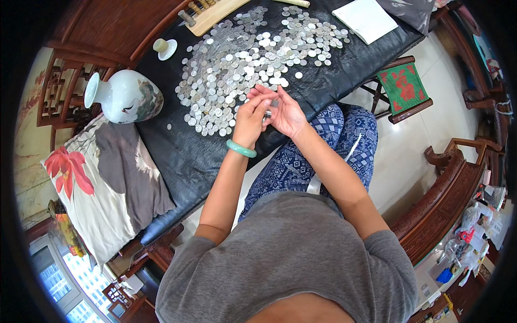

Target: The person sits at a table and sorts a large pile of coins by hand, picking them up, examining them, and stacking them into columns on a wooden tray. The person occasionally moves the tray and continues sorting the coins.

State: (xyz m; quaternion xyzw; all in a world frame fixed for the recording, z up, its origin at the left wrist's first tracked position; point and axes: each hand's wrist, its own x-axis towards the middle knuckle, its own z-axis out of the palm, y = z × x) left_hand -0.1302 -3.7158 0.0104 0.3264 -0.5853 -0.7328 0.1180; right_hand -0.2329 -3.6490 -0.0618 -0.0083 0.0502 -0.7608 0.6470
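My left hand (251,120), with a pale green bangle (241,148) at its wrist, has its fingers curled around a short stack of silver coins (267,115). A single grey coin (274,103) shows beyond its thumb tip, in front of my right palm. Against it, my right hand (290,115) is turned palm up and cupped, its fingers extended and partly hidden behind the left. Just past both hands, a wide heap of silver coins (226,80) spreads over a black leather-like surface (161,153).
At the left lie a painted porcelain vase (131,97) and a flowered cushion (109,189). Farther back are a small white dish (167,50) with a coin roll, a wooden board (218,16) bearing coin stacks, and a white notepad (365,20). A folding stool (404,87) stands right.
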